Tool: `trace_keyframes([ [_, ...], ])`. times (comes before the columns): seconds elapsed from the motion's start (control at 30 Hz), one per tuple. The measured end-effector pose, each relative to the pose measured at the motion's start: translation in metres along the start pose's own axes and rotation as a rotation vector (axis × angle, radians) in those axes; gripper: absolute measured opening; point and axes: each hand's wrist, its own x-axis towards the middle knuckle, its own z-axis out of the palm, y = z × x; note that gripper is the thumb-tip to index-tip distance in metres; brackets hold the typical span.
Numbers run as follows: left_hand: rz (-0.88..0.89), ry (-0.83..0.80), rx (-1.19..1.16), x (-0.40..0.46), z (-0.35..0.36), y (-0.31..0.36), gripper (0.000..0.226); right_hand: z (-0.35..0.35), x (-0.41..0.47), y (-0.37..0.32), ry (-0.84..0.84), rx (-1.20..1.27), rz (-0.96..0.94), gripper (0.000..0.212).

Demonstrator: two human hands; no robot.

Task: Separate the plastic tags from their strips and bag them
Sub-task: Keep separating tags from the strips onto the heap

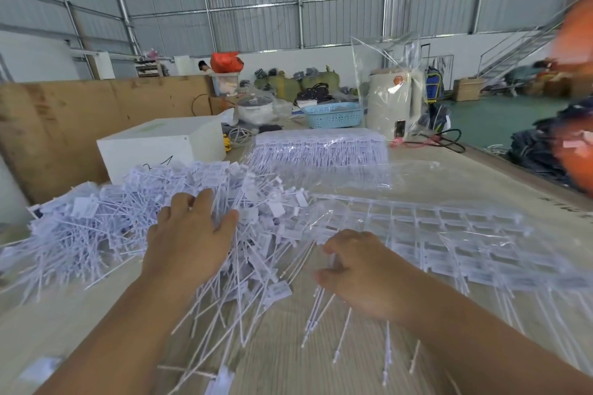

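**Hands at the heap of loose tags, uncut strips to the right**

The left hand [189, 234] lies palm-down on the big heap of loose plastic tags [112, 218], its fingers straight and spread over the white stems, pressing rather than gripping. The right hand [356, 272] rests on the table [449, 170] just beside the heap, fingers curled around a small bunch of tag stems [321, 305] that fan out below the palm toward the near edge.

Uncut tag strips [449, 234] lie flat to the right of the right hand, in a grid under crinkled clear film. Farther back, a bagged stack of strips [321, 147] sits in the middle of the table, and a white box [160, 144] stands behind the heap, touching its far edge. A tall clear plastic bag [385, 67] stands open around a cream appliance [391, 99] at the far end, next to a blue basket [333, 114]. A black cable [446, 141] loops beside them. A brown board [80, 112] walls the table's left side. Blurred orange shapes [577, 90] cover the right edge of view.
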Motion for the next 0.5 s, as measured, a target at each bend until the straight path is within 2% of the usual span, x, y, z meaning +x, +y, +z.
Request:
trace_keyframes([
  [0.3, 0.061, 0.007, 0.029, -0.004, 0.002, 0.003, 0.067, 0.006, 0.003, 0.002, -0.003, -0.052, 0.012, 0.053],
  [0.4, 0.173, 0.092, 0.082, -0.011, 0.001, 0.015, 0.066, 0.007, 0.005, 0.003, 0.011, -0.065, 0.012, 0.057],
  [0.5, 0.292, 0.102, 0.121, -0.022, 0.003, 0.03, 0.068, 0.006, 0.008, 0.006, 0.042, -0.073, 0.038, 0.056],
])
